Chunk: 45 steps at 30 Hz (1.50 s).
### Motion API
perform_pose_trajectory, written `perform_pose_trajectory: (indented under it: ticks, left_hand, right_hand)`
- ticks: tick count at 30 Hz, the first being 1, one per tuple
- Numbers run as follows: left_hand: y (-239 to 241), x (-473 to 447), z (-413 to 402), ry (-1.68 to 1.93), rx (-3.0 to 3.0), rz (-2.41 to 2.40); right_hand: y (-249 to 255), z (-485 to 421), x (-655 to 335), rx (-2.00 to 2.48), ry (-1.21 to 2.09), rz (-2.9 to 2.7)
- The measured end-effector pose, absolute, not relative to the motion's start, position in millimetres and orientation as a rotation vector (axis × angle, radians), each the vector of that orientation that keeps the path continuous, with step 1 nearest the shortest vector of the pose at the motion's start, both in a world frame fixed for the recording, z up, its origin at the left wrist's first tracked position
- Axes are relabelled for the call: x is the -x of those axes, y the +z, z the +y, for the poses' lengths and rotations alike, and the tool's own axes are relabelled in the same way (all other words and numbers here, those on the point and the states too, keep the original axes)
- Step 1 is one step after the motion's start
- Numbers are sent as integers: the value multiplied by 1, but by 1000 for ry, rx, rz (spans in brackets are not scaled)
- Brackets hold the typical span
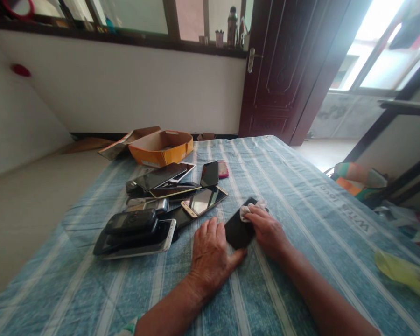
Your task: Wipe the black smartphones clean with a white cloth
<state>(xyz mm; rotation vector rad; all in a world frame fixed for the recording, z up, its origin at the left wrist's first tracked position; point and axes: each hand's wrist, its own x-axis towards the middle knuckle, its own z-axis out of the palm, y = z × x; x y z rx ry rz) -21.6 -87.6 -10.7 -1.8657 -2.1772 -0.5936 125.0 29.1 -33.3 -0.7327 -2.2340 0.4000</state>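
A black smartphone (241, 228) lies screen up on the striped cloth. My left hand (212, 252) holds its near left corner, fingers along the left edge and thumb by the near edge. In my right hand (269, 228) is a crumpled white tissue (247, 212), pressed on the phone's upper part. Left of my hands lies a pile of phones: a gold smartphone (205, 201), a dark smartphone (210, 174), a black smartphone (163, 176) on top, and a thick black device (131, 221) stacked on a white-edged phone (168, 236).
An open orange cardboard box (161, 154) stands at the far left edge of the cloth-covered surface (294, 196). A small red-edged item (223, 169) lies behind the pile. A yellow plastic bag (402, 270) is at the right edge. Beyond is a dark red door (283, 70).
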Motion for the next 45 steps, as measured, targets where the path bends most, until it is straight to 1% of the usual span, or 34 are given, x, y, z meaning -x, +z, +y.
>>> perform_pose_trajectory:
  ticks: [7,12,19,29,38,45]
  left_hand:
    - [-15,23,-83,-751,1870,-2163]
    - [-21,22,-83,-878,1856,-1930]
    - [-17,19,-87,-901,1946,-1743]
    - [-13,18,-93,-804,1964,-1575]
    - [0,10,-99,-842,2003,-1487]
    - [-7,17,-95,-909,2010,-1445]
  right_hand:
    - [-43,46,-133,870,419,-2032]
    - [-40,49,-132,843,408,-1884]
    - [-26,57,-139,756,393,-1699]
    - [-13,50,-139,685,273,-1740]
    - [-12,46,-141,644,186,-1820]
    - [-3,25,-131,461,184,-1995]
